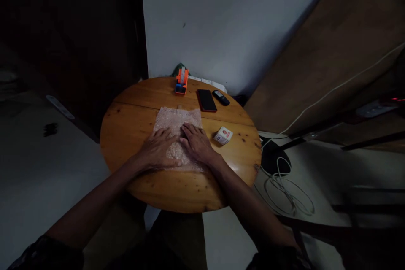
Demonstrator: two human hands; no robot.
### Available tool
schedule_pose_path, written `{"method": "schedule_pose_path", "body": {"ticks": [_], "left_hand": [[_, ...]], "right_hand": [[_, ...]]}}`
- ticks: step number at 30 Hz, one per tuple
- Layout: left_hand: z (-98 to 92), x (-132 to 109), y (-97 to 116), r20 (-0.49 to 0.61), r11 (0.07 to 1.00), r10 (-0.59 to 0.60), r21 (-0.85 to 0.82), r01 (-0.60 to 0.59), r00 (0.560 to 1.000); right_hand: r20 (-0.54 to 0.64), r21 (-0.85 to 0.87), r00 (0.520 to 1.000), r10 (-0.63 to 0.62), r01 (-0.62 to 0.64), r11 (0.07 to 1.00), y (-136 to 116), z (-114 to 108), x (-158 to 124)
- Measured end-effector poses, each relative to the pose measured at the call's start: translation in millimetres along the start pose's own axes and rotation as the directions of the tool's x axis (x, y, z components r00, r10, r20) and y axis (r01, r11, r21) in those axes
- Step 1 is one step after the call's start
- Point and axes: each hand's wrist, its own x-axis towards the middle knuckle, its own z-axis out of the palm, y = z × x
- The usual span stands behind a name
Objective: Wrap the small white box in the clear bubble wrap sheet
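A sheet of pinkish clear bubble wrap (pixel 179 118) lies spread on the round wooden table (pixel 126 124). My left hand (pixel 160 149) rests flat on its left part, fingers apart and stretched forward. On the right part lies my right hand (pixel 198 143), also flat, with its fingers extended. Neither hand grips anything. A small white box with red print (pixel 223 135) sits on the table just right of my right hand, apart from it.
Toward the back of the table stand an orange tape dispenser (pixel 182 81), a dark phone with a red edge (pixel 206 100) and a black keypad phone (pixel 221 97). A pale wall (pixel 205 21) rises behind. Coiled cable (pixel 291 194) lies on the floor at right.
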Motion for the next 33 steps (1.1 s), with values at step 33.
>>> {"method": "schedule_pose_path", "body": {"ticks": [33], "left_hand": [[3.5, 2.8, 8.4, -0.021, 0.998, 0.041, -0.039, -0.042, 0.999]], "right_hand": [[-0.124, 0.033, 0.986, 0.108, -0.104, 0.994, 5.9, -8.3, -5.2]]}}
